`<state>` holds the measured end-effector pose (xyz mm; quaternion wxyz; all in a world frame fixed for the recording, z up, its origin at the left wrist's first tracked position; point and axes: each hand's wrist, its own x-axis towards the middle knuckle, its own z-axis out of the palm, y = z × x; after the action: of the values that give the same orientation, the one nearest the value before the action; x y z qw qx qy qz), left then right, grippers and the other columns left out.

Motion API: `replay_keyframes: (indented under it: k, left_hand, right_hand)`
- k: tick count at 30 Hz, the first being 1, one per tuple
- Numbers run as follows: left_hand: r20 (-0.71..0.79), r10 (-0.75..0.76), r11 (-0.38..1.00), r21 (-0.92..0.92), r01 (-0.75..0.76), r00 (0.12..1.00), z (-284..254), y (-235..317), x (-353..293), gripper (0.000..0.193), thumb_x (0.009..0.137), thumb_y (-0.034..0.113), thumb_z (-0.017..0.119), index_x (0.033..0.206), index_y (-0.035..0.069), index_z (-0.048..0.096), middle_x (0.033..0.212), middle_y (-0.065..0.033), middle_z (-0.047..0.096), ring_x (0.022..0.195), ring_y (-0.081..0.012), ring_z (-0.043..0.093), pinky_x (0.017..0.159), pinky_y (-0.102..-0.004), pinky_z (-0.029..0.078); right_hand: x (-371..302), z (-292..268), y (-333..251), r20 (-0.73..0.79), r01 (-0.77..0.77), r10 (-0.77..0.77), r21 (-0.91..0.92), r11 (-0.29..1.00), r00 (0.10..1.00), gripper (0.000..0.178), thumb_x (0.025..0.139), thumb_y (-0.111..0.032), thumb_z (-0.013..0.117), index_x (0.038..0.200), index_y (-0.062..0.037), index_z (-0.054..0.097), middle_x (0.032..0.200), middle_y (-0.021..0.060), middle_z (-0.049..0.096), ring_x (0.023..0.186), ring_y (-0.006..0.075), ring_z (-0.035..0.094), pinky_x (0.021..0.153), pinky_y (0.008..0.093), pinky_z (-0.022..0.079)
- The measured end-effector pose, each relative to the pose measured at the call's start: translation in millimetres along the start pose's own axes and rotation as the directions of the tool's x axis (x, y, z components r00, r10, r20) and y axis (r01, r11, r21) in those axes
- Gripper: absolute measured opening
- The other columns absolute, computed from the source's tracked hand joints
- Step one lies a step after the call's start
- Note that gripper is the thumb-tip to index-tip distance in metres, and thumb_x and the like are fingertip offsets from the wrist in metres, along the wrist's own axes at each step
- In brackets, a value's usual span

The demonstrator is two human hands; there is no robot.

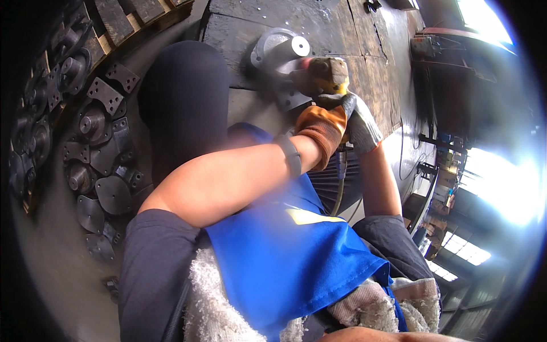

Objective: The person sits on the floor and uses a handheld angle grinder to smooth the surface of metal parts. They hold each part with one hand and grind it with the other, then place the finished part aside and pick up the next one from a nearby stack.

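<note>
Both my hands are closed around an air tool (327, 74) with a worn yellow and dark body; its exact kind cannot be made out. My left hand (323, 124), in an orange glove with a dark wristband above it, wraps the handle from the left. My right hand (363, 126), in a whitish knit glove with dark fingers, grips from the right, partly overlapping the left. The tool's blurred head points left, close to a round metal flange (259, 54) with a bright cylindrical hub (288, 50). Whether they touch cannot be seen. A hose (340, 191) hangs from the handle.
The flange lies on a dark, worn workbench (228, 28). Below it a flat metal plate (290, 97) shows partly. My bent knee (185, 80) is left of the bench. Several metal flanges and plates (111, 194) lie on the floor further left, near a wooden pallet (137, 25).
</note>
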<state>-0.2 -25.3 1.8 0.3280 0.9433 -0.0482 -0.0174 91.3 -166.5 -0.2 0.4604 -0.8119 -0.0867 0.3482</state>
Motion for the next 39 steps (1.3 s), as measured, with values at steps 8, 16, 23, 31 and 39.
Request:
replay_keyframes:
  k: [8,16,23,31,39]
  left_hand:
    - [0.101,-0.251,0.864,-0.425,0.270,0.963,43,2,14,0.047,0.094,0.051,0.041,0.107,0.014,0.067,0.093,-0.0109,0.071,0.084,-0.0282,0.069,0.073,-0.0366,0.054]
    - [-0.024,-0.040,0.997,-0.059,0.038,0.999,8,-1,-6,0.031,0.084,0.033,0.062,0.109,0.016,0.063,0.092,-0.0080,0.072,0.082,-0.0247,0.070,0.071,-0.0371,0.054]
    - [0.159,-0.089,0.981,-0.158,0.114,0.983,-6,-5,5,0.030,0.086,0.021,0.059,0.114,0.012,0.060,0.103,-0.0130,0.069,0.090,-0.0280,0.069,0.077,-0.0405,0.054]
    - [0.092,0.022,0.998,-0.054,-0.017,0.995,-20,-8,-4,0.031,0.083,0.019,0.063,0.113,0.012,0.061,0.095,-0.0109,0.070,0.084,-0.0275,0.069,0.070,-0.0382,0.054]
    - [0.037,-0.053,0.984,-0.168,0.059,0.998,9,-5,10,0.024,0.089,0.023,0.058,0.108,0.009,0.060,0.092,-0.0104,0.069,0.079,-0.0253,0.069,0.069,-0.0364,0.054]
  right_hand:
    - [4,-3,6,0.128,0.193,-0.151,-0.451,0.871,0.980,0.035,0.083,-0.012,0.061,0.115,0.0019,0.061,0.103,0.0104,0.067,0.088,0.0181,0.065,0.079,0.0286,0.054]
    - [-9,14,-7,0.018,0.235,-0.242,-0.309,0.921,0.970,0.046,0.065,-0.015,0.073,0.109,-0.0018,0.065,0.094,0.0114,0.068,0.086,0.0212,0.065,0.079,0.0316,0.052]
    - [1,4,-16,0.016,-0.016,0.024,-0.406,0.914,1.000,0.030,0.091,-0.015,0.056,0.113,0.0036,0.063,0.101,0.0104,0.067,0.086,0.0167,0.065,0.077,0.0279,0.055]
    - [-10,15,-19,0.002,0.155,-0.161,-0.280,0.947,0.987,0.065,0.056,-0.018,0.081,0.117,-0.0053,0.063,0.097,0.0096,0.068,0.086,0.0174,0.063,0.080,0.0280,0.051]
    - [-3,14,-27,0.009,0.056,-0.060,-0.508,0.860,0.998,0.031,0.091,-0.015,0.056,0.114,0.0053,0.063,0.103,0.0094,0.067,0.088,0.0154,0.064,0.081,0.0269,0.053]
